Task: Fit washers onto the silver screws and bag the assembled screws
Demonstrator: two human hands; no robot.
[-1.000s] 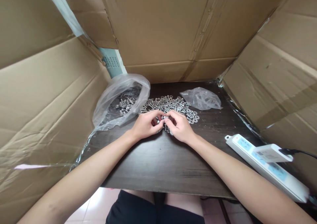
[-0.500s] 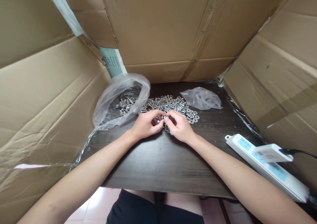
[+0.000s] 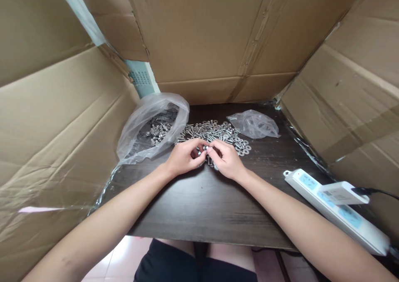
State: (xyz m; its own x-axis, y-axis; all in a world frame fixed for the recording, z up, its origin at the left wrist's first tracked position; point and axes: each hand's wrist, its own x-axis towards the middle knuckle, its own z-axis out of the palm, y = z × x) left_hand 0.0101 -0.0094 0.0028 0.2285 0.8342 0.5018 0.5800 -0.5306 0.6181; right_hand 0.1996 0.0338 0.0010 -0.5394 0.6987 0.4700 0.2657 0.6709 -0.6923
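Observation:
Just in front of a pile of loose bolts, nuts and washers (image 3: 215,128), my left hand (image 3: 185,156) and my right hand (image 3: 227,159) meet fingertip to fingertip. Between them they pinch a small metal bolt (image 3: 205,147), mostly covered by the fingers. Whether a nut or washer is on it I cannot make out. Both hands are closed in a pinch, thumbs toward me. A few more bolts (image 3: 210,162) lie on the table under the fingertips.
An open clear plastic bag (image 3: 127,149) of metal fasteners stands left of the pile. A flatter plastic bag (image 3: 255,124) lies behind right. On the right rests a white power strip (image 3: 368,230) with a plugged-in adapter (image 3: 341,192). Cardboard walls (image 3: 202,36) enclose the dark table (image 3: 193,207).
The fingertips have shifted slightly around the bolt, and less of it shows at the right fingers. Both arms and everything on the table stay where they were.

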